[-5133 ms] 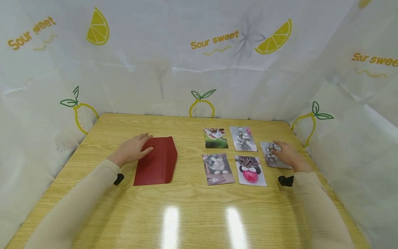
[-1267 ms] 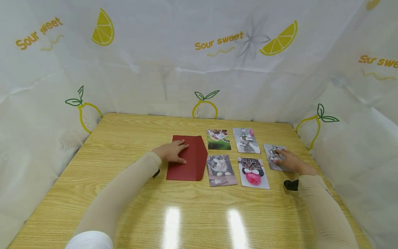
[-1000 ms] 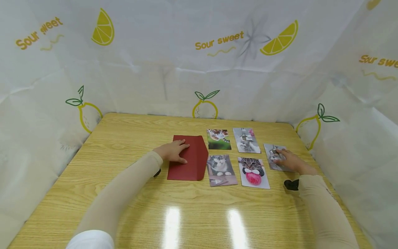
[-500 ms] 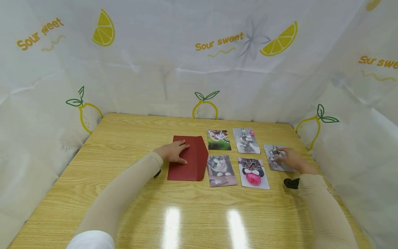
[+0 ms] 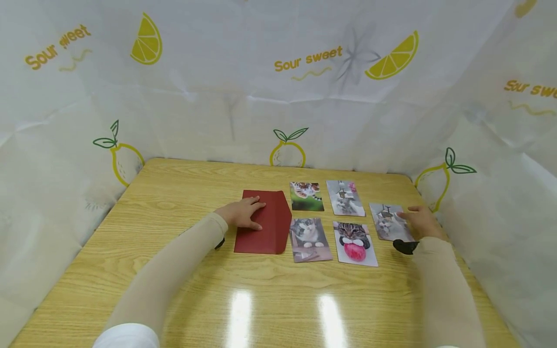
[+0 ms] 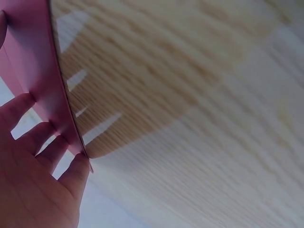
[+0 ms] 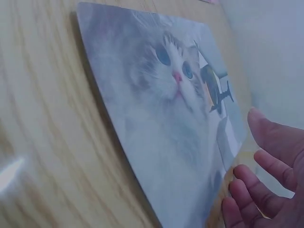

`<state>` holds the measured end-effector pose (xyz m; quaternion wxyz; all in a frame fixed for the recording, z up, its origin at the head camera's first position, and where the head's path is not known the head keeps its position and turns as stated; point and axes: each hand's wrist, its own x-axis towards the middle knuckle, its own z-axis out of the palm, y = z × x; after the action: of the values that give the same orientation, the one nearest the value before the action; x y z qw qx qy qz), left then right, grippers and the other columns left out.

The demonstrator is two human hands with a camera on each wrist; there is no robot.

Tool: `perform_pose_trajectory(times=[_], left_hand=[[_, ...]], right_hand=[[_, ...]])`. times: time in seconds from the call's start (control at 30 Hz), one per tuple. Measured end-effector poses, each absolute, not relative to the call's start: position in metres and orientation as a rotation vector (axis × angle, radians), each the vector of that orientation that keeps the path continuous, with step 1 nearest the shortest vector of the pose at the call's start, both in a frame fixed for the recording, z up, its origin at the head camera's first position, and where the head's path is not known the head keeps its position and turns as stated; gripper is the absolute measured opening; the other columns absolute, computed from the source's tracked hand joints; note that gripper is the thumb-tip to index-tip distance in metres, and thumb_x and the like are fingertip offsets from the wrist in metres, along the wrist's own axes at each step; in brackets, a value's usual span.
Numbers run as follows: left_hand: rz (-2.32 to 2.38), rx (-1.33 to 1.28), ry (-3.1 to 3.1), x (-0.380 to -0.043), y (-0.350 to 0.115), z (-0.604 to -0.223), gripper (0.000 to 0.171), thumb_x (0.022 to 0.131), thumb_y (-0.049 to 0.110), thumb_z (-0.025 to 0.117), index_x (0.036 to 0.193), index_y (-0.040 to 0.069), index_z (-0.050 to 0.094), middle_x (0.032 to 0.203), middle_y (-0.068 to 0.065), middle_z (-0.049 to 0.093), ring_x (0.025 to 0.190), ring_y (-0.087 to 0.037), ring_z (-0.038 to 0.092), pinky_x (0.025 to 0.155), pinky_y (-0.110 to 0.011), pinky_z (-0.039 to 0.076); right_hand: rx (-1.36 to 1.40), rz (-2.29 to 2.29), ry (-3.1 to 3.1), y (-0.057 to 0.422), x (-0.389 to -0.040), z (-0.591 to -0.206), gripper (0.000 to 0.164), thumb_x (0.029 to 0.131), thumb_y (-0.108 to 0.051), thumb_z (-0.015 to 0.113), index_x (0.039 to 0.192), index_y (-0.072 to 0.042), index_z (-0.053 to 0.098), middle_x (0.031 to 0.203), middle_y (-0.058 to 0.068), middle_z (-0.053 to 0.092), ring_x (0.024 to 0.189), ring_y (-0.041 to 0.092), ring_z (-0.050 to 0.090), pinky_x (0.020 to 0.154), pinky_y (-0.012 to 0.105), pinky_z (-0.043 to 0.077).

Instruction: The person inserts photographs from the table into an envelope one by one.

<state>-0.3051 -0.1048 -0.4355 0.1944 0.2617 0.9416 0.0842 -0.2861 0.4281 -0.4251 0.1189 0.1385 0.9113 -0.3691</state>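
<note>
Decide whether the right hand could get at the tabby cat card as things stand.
Probably yes: the right hand is near, seemingly holding nothing, and only the flat rightmost card lies between. The tabby cat card has nothing on top of it.

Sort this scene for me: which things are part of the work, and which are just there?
Part of the work:
- red envelope, touched by the left fingers
- blue-eyed cat card, close to the right fingers
- probably the other four cards, laid out in between

Just there:
- wood-grain table
- lemon-print backdrop
</note>
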Motion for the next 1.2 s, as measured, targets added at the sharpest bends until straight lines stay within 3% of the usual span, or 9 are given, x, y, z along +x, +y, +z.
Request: perform_pose_trajectory(times=[0.37,0.67,0.77,0.87,1.03,1.2], left_hand=[[0.258,0.717,2.639,-0.305,-0.106,-0.436,0.081,0.091,0.052,0.061,0.155,0.02,0.024,0.163,-0.01,0.011,0.15,-0.028,0.012,0.116,-0.048,0.026],[0.252,0.723,2.632,-0.305,-0.106,-0.437,0.081,0.091,0.052,0.061,0.155,0.02,0.024,0.163,-0.009,0.011,0.15,-0.028,0.012,0.117,-0.047,0.024],[0.253,0.725,2.631,-0.305,-0.106,-0.437,0.081,0.091,0.052,0.061,0.155,0.02,0.024,0.163,-0.009,0.01,0.15,-0.028,0.012,0.117,-0.047,0.024],[0.263,0.723,2.629,-0.305,-0.106,-0.438,0.081,0.09,0.052,0.061,0.155,0.02,0.024,0.163,-0.009,0.01,0.15,-0.028,0.012,0.117,-0.047,0.024],[0.271,0.724,2.628,-0.305,-0.106,-0.437,0.082,0.09,0.052,0.061,0.155,0.02,0.024,0.163,-0.009,0.011,0.15,-0.029,0.012,0.117,-0.048,0.024],[0.272,0.727,2.631,-0.306,-0.106,-0.438,0.082,0.09,0.052,0.061,0.155,0.02,0.024,0.163,-0.009,0.011,0.15,-0.029,0.012,0.117,-0.048,0.024]], right_hand=[[0.672,-1.111,2.681,0.413,-0.291,-0.437,0.074,0.091,-0.026,0.064,0.143,0.014,0.03,0.148,0.034,0.029,0.133,0.045,0.033,0.109,0.054,0.031],[0.703,-1.064,2.71,0.41,-0.291,-0.439,0.059,0.09,-0.02,0.066,0.134,0.013,0.044,0.141,0.033,0.037,0.122,0.044,0.038,0.104,0.055,0.031],[0.688,-1.081,2.751,0.41,-0.29,-0.44,0.056,0.089,-0.015,0.067,0.13,0.015,0.045,0.136,0.034,0.041,0.119,0.044,0.041,0.099,0.053,0.035],[0.664,-1.106,2.798,0.41,-0.289,-0.442,0.05,0.088,-0.011,0.064,0.127,0.016,0.045,0.127,0.034,0.045,0.11,0.041,0.046,0.086,0.046,0.042],[0.59,-1.229,2.823,0.412,-0.289,-0.444,0.041,0.09,-0.004,0.057,0.124,0.014,0.044,0.109,0.024,0.054,0.086,0.022,0.052,0.065,0.026,0.042],[0.52,-1.419,2.765,0.411,-0.291,-0.435,0.039,0.093,0.0,0.053,0.128,0.011,0.041,0.096,0.003,0.054,0.071,0.001,0.049,0.06,0.022,0.044]])
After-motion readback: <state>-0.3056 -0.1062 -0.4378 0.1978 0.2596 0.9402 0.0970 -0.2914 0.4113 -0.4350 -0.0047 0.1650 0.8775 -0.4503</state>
